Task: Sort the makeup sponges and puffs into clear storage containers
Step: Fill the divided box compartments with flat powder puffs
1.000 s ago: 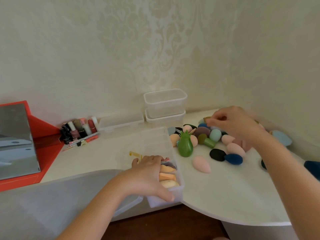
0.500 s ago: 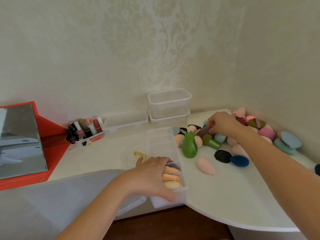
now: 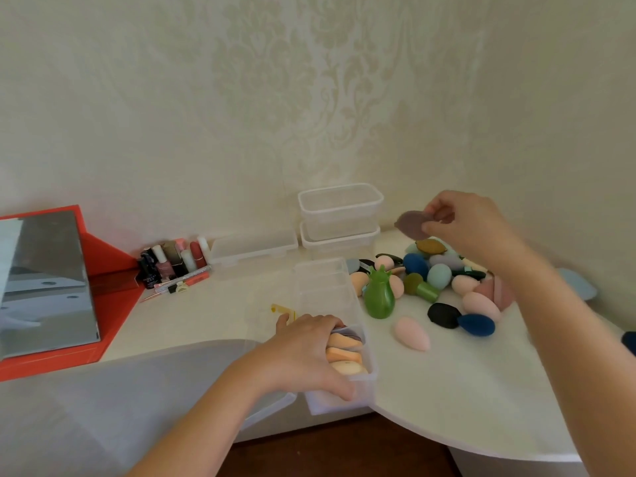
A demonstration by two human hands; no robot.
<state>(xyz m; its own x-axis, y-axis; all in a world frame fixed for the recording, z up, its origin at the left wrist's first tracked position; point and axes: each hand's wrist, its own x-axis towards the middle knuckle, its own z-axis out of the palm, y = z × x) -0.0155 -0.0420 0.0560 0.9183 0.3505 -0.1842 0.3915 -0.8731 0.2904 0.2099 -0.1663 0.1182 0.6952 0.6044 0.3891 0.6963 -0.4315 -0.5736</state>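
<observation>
Mauve puff, pinched by thumb and fingertips of the right hand, hangs above the pile. The left hand grips the box at its near end, fingers curled over it. Advised: brace the box and lower the puff flat into a compartment.

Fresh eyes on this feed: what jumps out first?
The heap of colourful sponges on the right of the white table draws the eye first, with the right hand above it pinching a mauve puff. Next, the left hand grips the divided clear box at the near edge, peach sponges in its nearest compartment. A red mirror case stands far left.
</observation>
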